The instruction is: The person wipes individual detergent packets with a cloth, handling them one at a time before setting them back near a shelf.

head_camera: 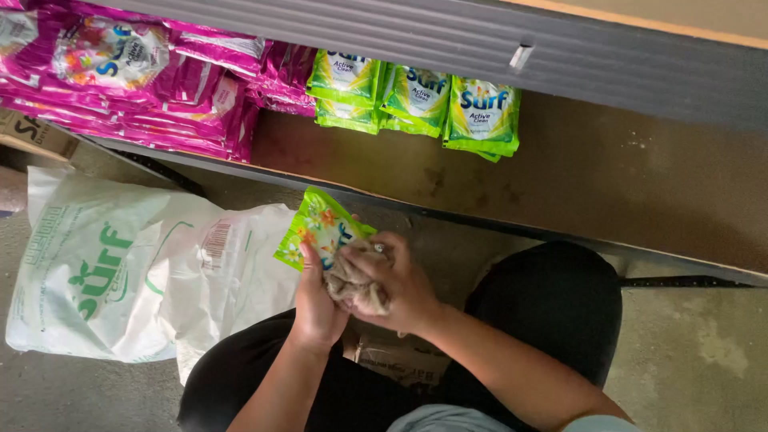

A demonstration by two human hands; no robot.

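Wiping glossy green sachet (322, 230), crumpled rag (353, 282)

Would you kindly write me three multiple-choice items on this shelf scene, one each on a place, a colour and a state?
1. Where does the big white sack lie?
A. on the floor beside the person
B. on the shelf
C. on the person's lap

2. What colour is the sachet in the left hand?
A. pink
B. green
C. blue

3. What is the right hand doing?
A. hanging free
B. gripping the sack
C. pressing a cloth against the sachet

Answers: 1 A, it rests on the floor below the shelf; 2 B, green packaging shows; 3 C, its fingers close on the cloth.
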